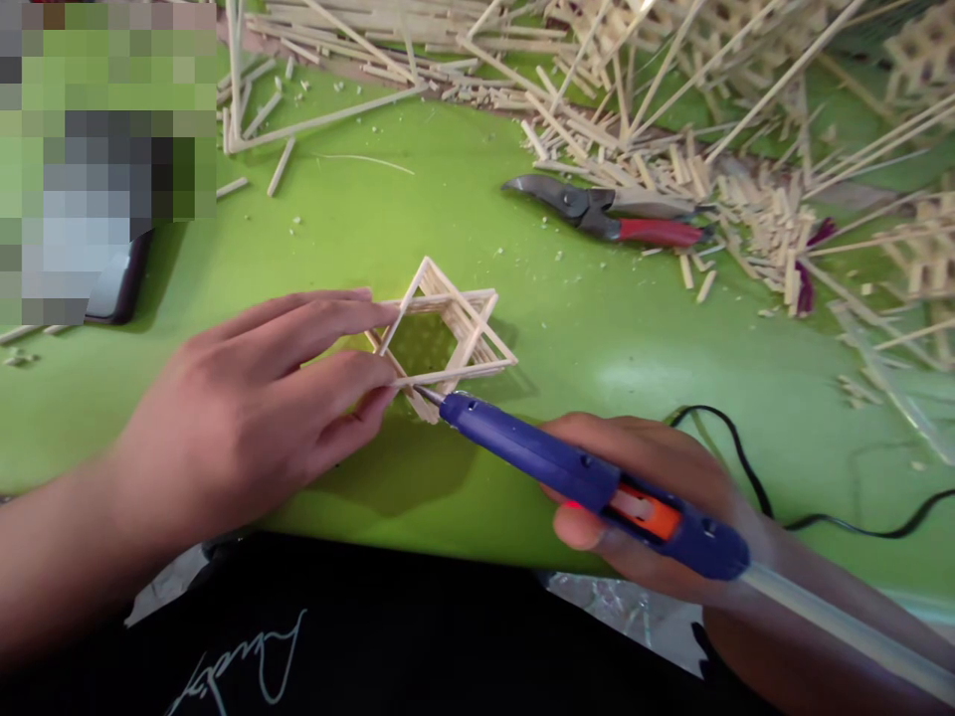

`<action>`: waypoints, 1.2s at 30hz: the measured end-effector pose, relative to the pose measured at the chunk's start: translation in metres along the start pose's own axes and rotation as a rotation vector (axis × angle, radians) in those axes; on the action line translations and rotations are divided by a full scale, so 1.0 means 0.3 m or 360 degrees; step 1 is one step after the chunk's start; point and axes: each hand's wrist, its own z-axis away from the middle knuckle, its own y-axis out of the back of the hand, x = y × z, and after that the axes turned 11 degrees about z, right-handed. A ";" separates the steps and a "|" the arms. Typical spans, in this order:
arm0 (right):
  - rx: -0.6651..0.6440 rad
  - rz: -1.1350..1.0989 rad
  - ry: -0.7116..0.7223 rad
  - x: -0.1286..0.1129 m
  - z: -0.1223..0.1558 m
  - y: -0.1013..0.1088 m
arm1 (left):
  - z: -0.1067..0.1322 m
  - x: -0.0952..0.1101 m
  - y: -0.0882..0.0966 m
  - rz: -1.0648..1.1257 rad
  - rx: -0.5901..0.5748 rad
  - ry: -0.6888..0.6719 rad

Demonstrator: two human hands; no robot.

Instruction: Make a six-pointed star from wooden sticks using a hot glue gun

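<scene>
A star-shaped frame of stacked thin wooden sticks (477, 333) stands on the green table in front of me. My left hand (276, 398) grips its left side, with fingertips and thumb on the sticks. My right hand (634, 497) is wrapped round a blue hot glue gun (537, 447). The gun's metal nozzle touches or nearly touches the frame's lower left edge, close to my left thumb. From the gun's back end a long translucent glue stick (843, 622) sticks out. Whether glue is flowing I cannot tell.
Pruning shears (589, 209) with a red handle lie beyond the frame. Cut stick pieces (693, 169) and long sticks (358, 50) are heaped along the far side. A black cord (735, 438) curves at the right. A phone (115, 283) lies at the left on the green table (358, 214).
</scene>
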 end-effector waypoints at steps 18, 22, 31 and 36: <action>0.0003 0.0100 -0.0272 -0.052 -0.001 0.003 | 0.003 -0.004 0.005 0.0015 0.0000 -0.0038; 0.0013 0.0088 -0.0206 -0.054 -0.004 0.006 | -0.001 -0.003 0.002 0.0009 -0.0002 -0.0025; -0.0057 0.0128 -0.0199 -0.030 0.048 0.012 | -0.002 0.003 0.002 -0.0001 0.0022 -0.0009; -0.0073 0.0087 -0.0258 -0.047 0.026 0.015 | -0.004 0.004 0.006 0.0019 -0.0001 -0.0010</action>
